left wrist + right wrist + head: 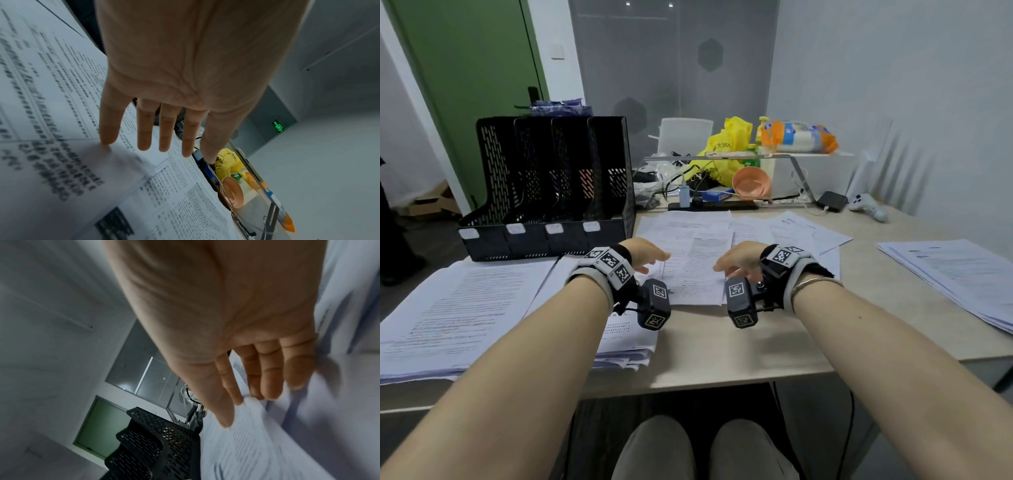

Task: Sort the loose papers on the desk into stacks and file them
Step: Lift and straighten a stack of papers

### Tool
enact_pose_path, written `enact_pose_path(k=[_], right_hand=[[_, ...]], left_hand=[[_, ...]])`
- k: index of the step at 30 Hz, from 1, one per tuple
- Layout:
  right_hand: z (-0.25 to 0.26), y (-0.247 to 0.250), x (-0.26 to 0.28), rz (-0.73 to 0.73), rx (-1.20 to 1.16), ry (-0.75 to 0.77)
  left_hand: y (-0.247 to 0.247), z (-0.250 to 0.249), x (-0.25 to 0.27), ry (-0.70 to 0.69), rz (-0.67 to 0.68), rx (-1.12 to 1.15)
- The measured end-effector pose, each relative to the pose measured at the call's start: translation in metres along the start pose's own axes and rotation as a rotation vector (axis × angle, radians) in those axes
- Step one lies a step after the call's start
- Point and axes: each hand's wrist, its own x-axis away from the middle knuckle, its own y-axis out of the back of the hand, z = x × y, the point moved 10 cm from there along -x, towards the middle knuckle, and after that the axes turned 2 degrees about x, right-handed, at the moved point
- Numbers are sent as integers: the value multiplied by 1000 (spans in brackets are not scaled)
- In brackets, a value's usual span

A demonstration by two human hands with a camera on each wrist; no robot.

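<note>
Loose printed sheets (698, 260) lie overlapping in the middle of the desk (722, 349). My left hand (654, 260) hovers over their left side with fingers straight and spread; in the left wrist view its outermost fingertip (106, 141) touches a sheet (174, 194). My right hand (729, 267) is over the right side of the same sheets, empty, fingers (269, 386) extended at the edge of a blurred sheet (257, 443). A black mesh file rack (551, 185) with several slots stands at the back left. Paper stacks sit at the left (458, 308), under my left forearm (626, 342), and at the right (955, 274).
Behind the papers stands a metal riser (722, 157) with a yellow bag (726, 147), an orange bowl (751, 183), cables and packets around it. A black box (832, 200) and a white game controller (868, 205) lie at the back right. A green door is behind the rack.
</note>
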Motion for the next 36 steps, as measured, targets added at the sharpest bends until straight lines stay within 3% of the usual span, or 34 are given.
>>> enact_pose_path(k=[3, 7, 14, 19, 24, 30, 36], right_hand=[[9, -7, -3, 41, -142, 60], [17, -6, 0, 8, -133, 123], [-1, 81, 17, -476, 60, 126], [-25, 120, 48, -615, 106, 238], [-49, 147, 73, -734, -21, 339], [-55, 169, 94, -791, -222, 392], [-60, 177, 95, -814, -259, 418]], left_hand=[[2, 2, 0, 2, -13, 43], [3, 8, 1, 17, -14, 101], [7, 0, 6, -36, -30, 129], [-8, -20, 12, -87, 14, 103], [-38, -43, 18, -132, 95, 49], [-58, -65, 18, -157, 107, 72], [-60, -86, 20, -255, 62, 289]])
